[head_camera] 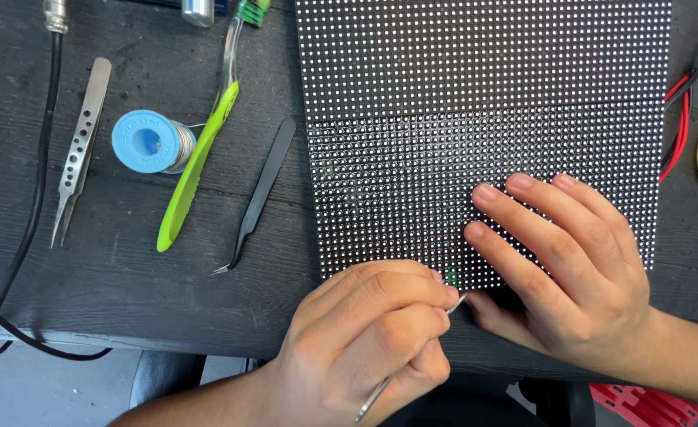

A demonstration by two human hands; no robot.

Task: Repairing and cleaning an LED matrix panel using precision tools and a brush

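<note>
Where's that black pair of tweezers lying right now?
In the head view, the black tweezers lie on the dark table, left of the dotted panel and right of the green-handled toothbrush, untouched by either hand.

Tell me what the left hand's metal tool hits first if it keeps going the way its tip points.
Probably the dotted panel: the left hand aims its thin tool up-right at the panel's near edge, beside the right hand.

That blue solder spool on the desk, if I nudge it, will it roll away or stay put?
The blue solder spool lies on its side on the dark table, so it would probably roll on its round flanges. The green toothbrush touching it would likely stop it rolling right. Wound wire suggests it is heavy for its size.
</note>
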